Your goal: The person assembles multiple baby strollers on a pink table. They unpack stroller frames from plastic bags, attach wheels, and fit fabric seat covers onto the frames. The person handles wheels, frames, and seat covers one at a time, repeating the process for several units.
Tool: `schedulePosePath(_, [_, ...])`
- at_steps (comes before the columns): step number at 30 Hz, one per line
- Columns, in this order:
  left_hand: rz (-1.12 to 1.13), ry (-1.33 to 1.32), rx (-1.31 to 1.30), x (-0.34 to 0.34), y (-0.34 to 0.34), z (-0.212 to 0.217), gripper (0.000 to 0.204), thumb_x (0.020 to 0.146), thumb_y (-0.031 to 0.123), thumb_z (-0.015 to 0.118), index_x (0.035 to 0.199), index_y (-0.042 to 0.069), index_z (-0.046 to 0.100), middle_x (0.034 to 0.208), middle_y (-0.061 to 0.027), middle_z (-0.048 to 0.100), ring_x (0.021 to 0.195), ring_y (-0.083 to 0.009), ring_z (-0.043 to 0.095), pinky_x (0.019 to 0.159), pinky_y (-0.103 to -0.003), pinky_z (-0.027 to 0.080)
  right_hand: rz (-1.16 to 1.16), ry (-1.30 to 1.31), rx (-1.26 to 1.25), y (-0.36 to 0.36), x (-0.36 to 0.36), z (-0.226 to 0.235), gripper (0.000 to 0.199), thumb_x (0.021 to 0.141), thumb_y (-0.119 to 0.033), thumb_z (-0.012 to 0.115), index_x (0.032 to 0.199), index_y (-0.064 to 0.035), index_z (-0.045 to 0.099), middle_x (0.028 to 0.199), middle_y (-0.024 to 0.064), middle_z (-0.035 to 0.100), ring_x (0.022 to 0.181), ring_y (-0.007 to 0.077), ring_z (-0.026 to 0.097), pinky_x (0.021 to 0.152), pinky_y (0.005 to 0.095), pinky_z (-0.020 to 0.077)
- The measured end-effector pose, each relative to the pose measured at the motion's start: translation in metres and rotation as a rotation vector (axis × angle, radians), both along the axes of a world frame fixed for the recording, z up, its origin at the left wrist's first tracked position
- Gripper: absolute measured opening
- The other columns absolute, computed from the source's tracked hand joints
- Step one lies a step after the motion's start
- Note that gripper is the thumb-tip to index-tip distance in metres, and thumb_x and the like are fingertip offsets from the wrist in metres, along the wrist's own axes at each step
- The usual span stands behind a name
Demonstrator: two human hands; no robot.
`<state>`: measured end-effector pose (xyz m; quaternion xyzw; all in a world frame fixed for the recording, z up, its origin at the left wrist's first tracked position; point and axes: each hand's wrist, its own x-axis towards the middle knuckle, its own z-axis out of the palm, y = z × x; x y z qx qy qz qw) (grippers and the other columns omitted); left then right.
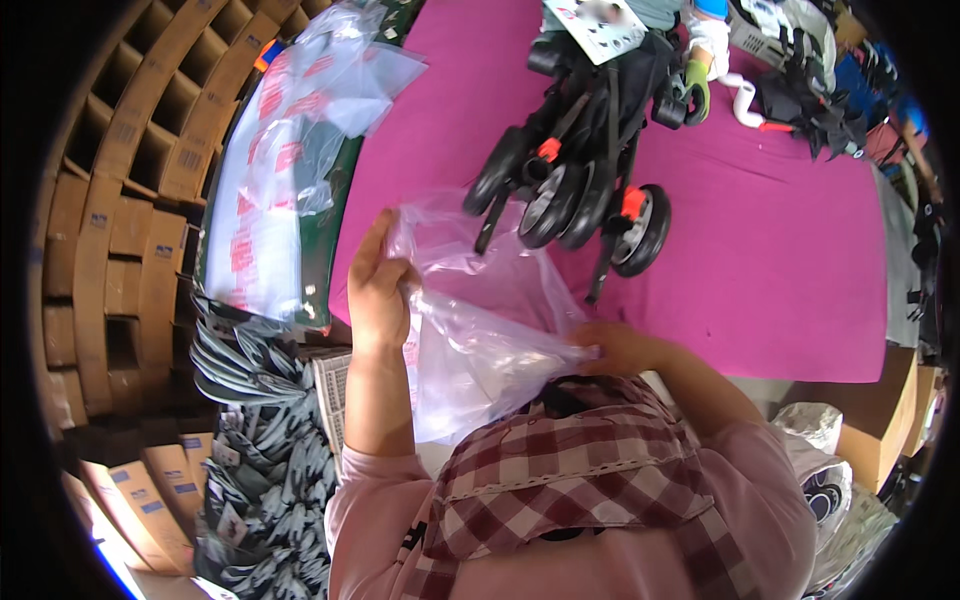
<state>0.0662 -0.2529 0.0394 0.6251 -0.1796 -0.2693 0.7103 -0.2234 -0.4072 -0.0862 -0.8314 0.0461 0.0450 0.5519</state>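
Observation:
A clear plastic bag is stretched between my two hands, its mouth spread wide toward the far side. My left hand pinches the bag's left rim with the fingers raised. At its right edge, my right hand grips the plastic close to my apron. Just beyond the bag lies a folded black stroller, its wheels pointing toward me and orange-red parts near them. One wheel end reaches over the bag's far edge; whether it touches the plastic I cannot tell. A printed card rests on the stroller's far end.
Flat clear bags with red print are stacked left of the magenta-covered table. Opposite, a co-worker's green-gloved hand is beside the stroller. Cardboard boxes line the left. Grey-black fabric parts are piled below. A carton stands at right.

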Motion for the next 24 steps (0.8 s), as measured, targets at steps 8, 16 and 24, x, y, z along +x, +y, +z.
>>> schedulePosePath(8, [-0.109, -0.182, 0.308, 0.025, -0.261, -0.012, 0.059, 0.082, -0.006, 0.046, 0.141, -0.007, 0.041, 0.094, -0.0099, 0.060, 0.062, -0.0131, 0.053, 0.054, -0.026, 0.042, -0.121, 0.061, 0.179, -0.202, -0.005, 0.016, 0.035, 0.083, -0.027, 0.072, 0.104, 0.0002, 0.066, 0.096, 0.0221, 0.066, 0.093, 0.0360, 0.064, 0.079, 0.0429, 0.0496])
schedulePosePath(16, [-0.104, -0.291, 0.325, 0.023, -0.419, -0.006, 0.061, 0.093, 0.009, 0.056, 0.148, -0.001, 0.031, 0.114, -0.0163, 0.060, 0.088, -0.0186, 0.066, 0.067, -0.028, 0.053, -0.747, -0.183, 0.093, -0.432, 0.022, -0.068, 0.020, 0.084, -0.012, 0.068, 0.095, 0.0030, 0.064, 0.084, 0.0163, 0.067, 0.077, 0.0218, 0.064, 0.069, 0.0346, 0.0500])
schedulePosePath(24, [-0.301, -0.851, 0.471, -0.004, -0.283, -0.007, 0.046, 0.095, 0.004, 0.054, 0.140, 0.000, 0.045, 0.149, -0.0224, 0.033, 0.109, -0.0292, 0.063, 0.087, -0.035, 0.053, -1.342, -0.285, 0.204, -0.310, 0.019, -0.140, 0.017, 0.096, -0.015, 0.062, 0.102, 0.0004, 0.063, 0.083, 0.0047, 0.066, 0.077, 0.0120, 0.060, 0.069, 0.0280, 0.0499])
